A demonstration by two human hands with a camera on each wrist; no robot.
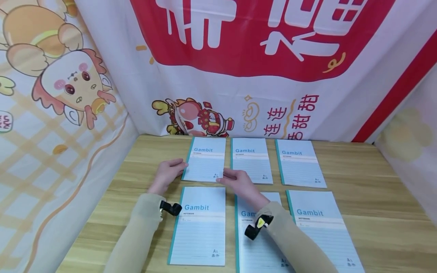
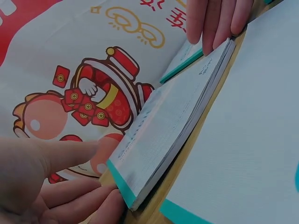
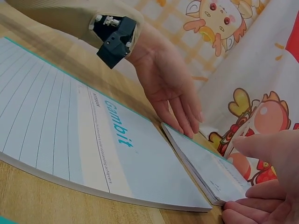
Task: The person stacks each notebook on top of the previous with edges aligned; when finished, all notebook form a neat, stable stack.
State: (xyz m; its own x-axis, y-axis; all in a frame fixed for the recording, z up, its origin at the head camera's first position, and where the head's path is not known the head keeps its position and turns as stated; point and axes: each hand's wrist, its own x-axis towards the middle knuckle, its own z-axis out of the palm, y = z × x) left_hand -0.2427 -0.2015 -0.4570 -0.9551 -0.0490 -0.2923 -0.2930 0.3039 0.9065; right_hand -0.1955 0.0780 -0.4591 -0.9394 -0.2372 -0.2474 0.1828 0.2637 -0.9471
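A light blue Gambit notebook (image 1: pixel 205 161) with a teal spine lies flat at the back left of the table, between both hands. My left hand (image 1: pixel 166 175) is at its spine side; in the left wrist view, the left fingers (image 2: pixel 77 198) touch the lower corner while the thumb stays raised and apart. On the opposite side is my right hand (image 1: pixel 241 185), its extended fingers (image 3: pixel 257 210) against the notebook's near right corner. The right thumb is held off the cover. Neither hand curls round the notebook.
Two more notebooks, a middle one (image 1: pixel 250 161) and a right one (image 1: pixel 300 163), complete the back row. In front lie a left notebook (image 1: pixel 201 235), a middle one (image 1: pixel 244 246) partly under my right forearm, and a right one (image 1: pixel 324 227). A printed cloth (image 1: pixel 136 94) hangs behind the wooden table (image 1: pixel 372 189).
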